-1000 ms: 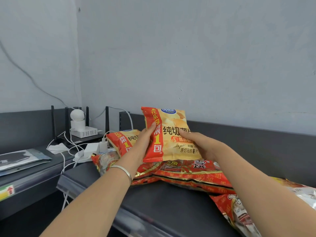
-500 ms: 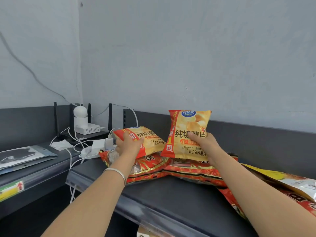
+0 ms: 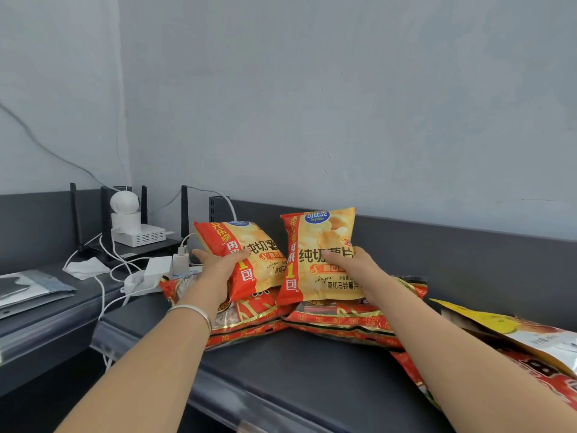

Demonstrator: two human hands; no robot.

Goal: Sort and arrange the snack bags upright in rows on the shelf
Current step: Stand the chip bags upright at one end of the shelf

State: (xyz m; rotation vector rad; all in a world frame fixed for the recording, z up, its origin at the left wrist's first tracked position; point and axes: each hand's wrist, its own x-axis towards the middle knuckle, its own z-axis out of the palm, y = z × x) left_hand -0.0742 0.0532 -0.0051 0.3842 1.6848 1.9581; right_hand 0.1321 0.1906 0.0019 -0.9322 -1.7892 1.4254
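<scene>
Yellow left chip bag (image 3: 259, 245), clutched in the left hand (image 3: 215, 270), leans on the flat red bags (image 3: 343, 320); right chip bag (image 3: 321, 242), clutched in the right hand (image 3: 352, 267), stands upright on them: advise seating both bases level.

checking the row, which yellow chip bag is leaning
The left chip bag, in the left hand: it tilts, while the right chip bag stands upright.

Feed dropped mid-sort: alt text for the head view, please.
The left hand grips the left chip bag, tilted, and the right hand the right chip bag, upright, over flat red snack bags on the dark shelf. A router and cables sit left.
</scene>
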